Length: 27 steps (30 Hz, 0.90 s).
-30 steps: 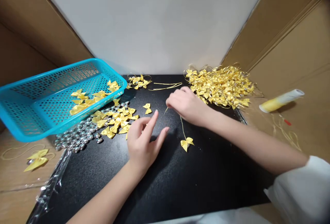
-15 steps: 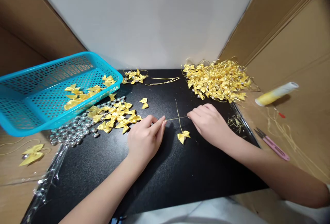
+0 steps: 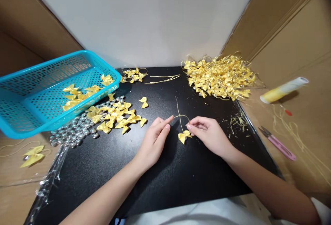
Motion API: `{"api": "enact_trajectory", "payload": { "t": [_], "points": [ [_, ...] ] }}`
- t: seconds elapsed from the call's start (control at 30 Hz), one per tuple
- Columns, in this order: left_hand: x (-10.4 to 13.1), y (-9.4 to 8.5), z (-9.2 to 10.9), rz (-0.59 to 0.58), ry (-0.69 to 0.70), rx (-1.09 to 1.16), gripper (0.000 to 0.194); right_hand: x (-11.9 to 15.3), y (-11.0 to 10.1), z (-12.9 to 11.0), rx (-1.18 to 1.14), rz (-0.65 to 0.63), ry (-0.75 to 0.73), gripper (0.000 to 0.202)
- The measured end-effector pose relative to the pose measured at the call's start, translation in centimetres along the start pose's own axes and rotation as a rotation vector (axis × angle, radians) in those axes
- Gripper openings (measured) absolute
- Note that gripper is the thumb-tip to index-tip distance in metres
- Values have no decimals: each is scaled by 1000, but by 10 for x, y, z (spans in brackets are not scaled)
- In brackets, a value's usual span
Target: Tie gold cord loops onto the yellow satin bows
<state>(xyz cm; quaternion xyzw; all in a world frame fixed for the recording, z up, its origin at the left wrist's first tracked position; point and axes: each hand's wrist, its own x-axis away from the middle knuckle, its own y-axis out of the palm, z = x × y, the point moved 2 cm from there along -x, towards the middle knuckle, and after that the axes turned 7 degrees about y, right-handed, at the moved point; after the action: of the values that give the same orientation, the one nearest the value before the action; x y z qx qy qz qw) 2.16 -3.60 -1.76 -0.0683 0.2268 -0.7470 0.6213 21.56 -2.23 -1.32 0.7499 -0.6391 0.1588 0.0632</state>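
A thin gold cord (image 3: 182, 115) is held in a pinch at one end by the left hand (image 3: 151, 144) and at the other by the right hand (image 3: 214, 137), so its middle is bent into an arch, not pulled tight. Beneath this arch, a corded yellow bow (image 3: 182, 138) is laid on the black tabletop (image 3: 181, 180), its strand stretched away from the person and crossed by the held cord. Whether this bow is touched by the right fingertips cannot be told.

Loose yellow bows (image 3: 116, 114) and silvery beads (image 3: 74, 131) are spread near the blue basket (image 3: 51, 61), probably to be reached easily from the left. Spare cords (image 3: 165, 79) are placed lengthwise at the back, perhaps to avoid tangling. The heap of corded bows (image 3: 219, 78) is kept apart at right, and pink-handled snips (image 3: 281, 147) are laid beside the tabletop.
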Motion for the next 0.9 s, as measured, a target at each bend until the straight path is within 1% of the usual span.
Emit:
{"api": "enact_trajectory", "payload": {
  "t": [0.13, 0.23, 0.4, 0.53, 0.7, 0.8, 0.9],
  "points": [
    [0, -4, 2, 42, 91, -108, 39, -2, -2, 2, -138, -17, 105, 19],
    [0, -3, 4, 71, 97, -122, 36, 0, -1, 5, -219, -27, 151, 22],
    [2, 3, 4, 110, -5, -40, 29, 3, 4, 9, -278, -33, 179, 19],
    [5, 7, 4, 130, -81, 50, 24, 5, 7, 9, -315, -14, 184, 19],
    [7, 15, 4, 186, -199, 266, 15, 7, 10, 8, -361, -9, 191, 27],
    [8, 18, 4, 244, -277, 409, 17, 8, 12, 11, -395, -49, 223, 31],
    [9, 19, 3, 300, -344, 475, 21, 10, 15, 14, -441, -85, 251, 28]
  ]
}}
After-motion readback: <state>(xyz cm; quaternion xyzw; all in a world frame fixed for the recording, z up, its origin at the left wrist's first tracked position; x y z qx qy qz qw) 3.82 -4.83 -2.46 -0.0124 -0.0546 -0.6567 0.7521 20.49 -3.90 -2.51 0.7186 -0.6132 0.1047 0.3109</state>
